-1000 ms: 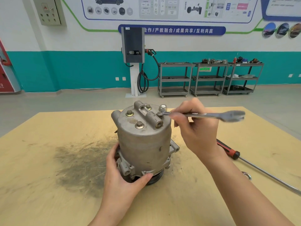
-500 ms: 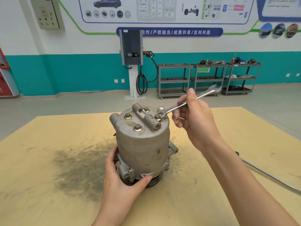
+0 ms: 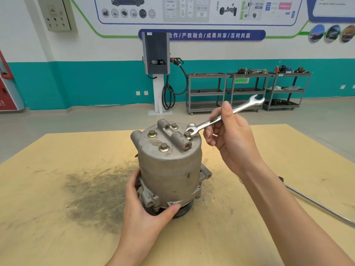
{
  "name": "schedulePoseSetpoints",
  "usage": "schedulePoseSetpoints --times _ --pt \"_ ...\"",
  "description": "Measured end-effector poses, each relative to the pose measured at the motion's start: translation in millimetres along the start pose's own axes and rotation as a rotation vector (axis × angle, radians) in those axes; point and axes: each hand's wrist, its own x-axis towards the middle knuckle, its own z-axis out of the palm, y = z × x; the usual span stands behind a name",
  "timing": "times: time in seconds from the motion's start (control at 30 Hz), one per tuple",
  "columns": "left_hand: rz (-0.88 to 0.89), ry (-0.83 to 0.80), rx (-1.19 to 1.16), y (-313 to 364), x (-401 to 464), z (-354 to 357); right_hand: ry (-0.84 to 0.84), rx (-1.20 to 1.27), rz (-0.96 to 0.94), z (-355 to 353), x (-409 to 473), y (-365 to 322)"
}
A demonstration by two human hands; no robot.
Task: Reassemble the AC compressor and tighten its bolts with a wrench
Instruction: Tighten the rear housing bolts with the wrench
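Now the right hand (image 3: 230, 139) pinches a polished steel wrench (image 3: 221, 118), its open end on a bolt (image 3: 187, 134) atop the compressor (image 3: 170, 166). Below, the left hand (image 3: 146, 206) clasps the compressor's base on the scuffed plywood table (image 3: 57, 217). Cast, dull-grey housing looks assembled; tightening seems underway.

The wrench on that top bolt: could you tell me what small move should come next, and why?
Probably swing the wrench handle to turn the bolt. Its open end sits at that bolt, the right hand grips the shaft, and the left hand braces the compressor at its base.
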Motion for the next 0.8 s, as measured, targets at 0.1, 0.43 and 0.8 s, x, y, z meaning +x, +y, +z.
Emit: schedulePoseSetpoints --times 0.1,0.43,0.8 --pt "-0.001 0.001 -0.004 -0.5 0.0 0.1 0.019 -0.022 -0.019 0.6 0.2 2.6" --pt "-0.006 0.004 0.002 -2.2 -0.7 -1.0 0.081 -0.354 -0.615 8.8 -11.2 11.0" --pt "0.003 -0.001 0.018 -1.0 -0.9 -1.6 -0.024 0.073 0.097 0.2 1.6 4.5"
